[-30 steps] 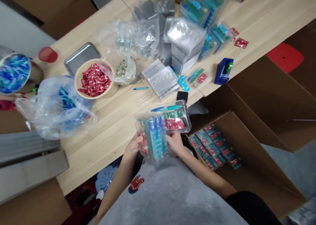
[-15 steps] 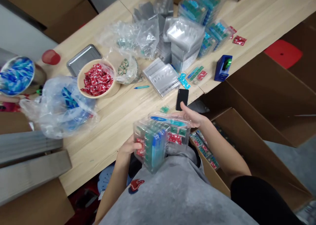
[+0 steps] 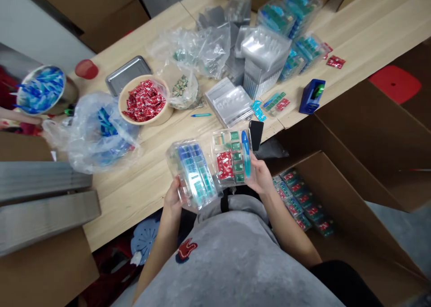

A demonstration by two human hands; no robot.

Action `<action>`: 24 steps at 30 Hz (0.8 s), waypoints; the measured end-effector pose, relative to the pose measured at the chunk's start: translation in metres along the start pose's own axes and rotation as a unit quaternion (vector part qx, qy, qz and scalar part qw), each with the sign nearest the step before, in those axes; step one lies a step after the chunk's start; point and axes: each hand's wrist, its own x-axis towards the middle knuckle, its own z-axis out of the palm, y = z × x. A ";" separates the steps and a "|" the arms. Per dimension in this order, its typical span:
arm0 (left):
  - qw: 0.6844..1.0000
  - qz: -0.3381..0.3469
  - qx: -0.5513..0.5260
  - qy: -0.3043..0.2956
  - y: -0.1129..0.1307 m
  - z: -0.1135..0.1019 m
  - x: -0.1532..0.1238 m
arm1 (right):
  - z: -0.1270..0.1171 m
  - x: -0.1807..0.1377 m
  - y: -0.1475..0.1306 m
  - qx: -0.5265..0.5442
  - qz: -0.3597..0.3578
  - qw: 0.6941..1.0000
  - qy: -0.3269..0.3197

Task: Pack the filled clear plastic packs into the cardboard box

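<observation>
My left hand (image 3: 173,198) grips a stack of clear plastic packs (image 3: 193,173) filled with blue and green items, held at the table's front edge. My right hand (image 3: 261,177) holds a single filled clear pack (image 3: 233,156) face up; it shows red packets, green squares and a blue pen. The two lots touch side by side above my lap. A black phone (image 3: 256,133) lies on the table just beyond the right hand.
On the wooden table (image 3: 148,181): a bowl of red packets (image 3: 144,100), a bag of blue items (image 3: 101,129), empty clear trays (image 3: 230,105), stacks of filled packs (image 3: 289,24), a blue tape dispenser (image 3: 313,96). An open cardboard box (image 3: 336,199) at right holds packed rows.
The right hand took one pack off the top of the stack and now holds it flat, face up, beside the stack. The left hand still holds the remaining stack.
</observation>
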 end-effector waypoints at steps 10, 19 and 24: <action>0.982 0.078 0.072 -0.155 -0.003 0.010 -0.020 | 0.023 -0.027 0.022 0.082 -0.027 0.994 -0.070; 0.958 0.087 0.211 -0.173 -0.009 0.019 -0.054 | 0.030 -0.056 0.078 0.049 -0.063 0.997 0.020; 0.942 0.095 0.264 -0.183 -0.014 0.009 -0.057 | 0.019 -0.084 0.105 0.052 -0.059 0.995 0.062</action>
